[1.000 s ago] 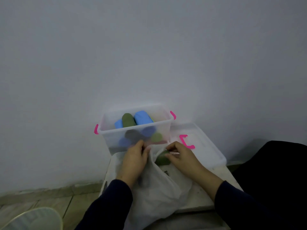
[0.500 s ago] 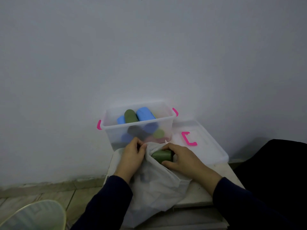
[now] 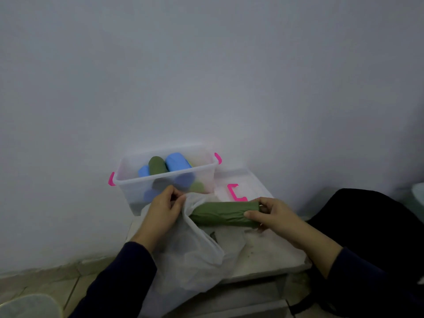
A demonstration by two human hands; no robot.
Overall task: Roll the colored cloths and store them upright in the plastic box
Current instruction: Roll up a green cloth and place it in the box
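Note:
A clear plastic box with pink latches stands against the wall on a low white surface. Inside it lean a green roll and a blue roll, with more blue and green rolls lower down. My left hand pinches the rim of a white plastic bag in front of the box. My right hand grips the right end of a rolled green cloth, which lies level with its left end still at the bag's mouth.
The box's clear lid with a pink latch lies to the right of the box. A dark bag or garment fills the right side. Tiled floor shows at the lower left, with a pale round object at the corner.
My right hand has pulled the green roll out of the bag toward the right. My left hand kept hold of the bag's rim.

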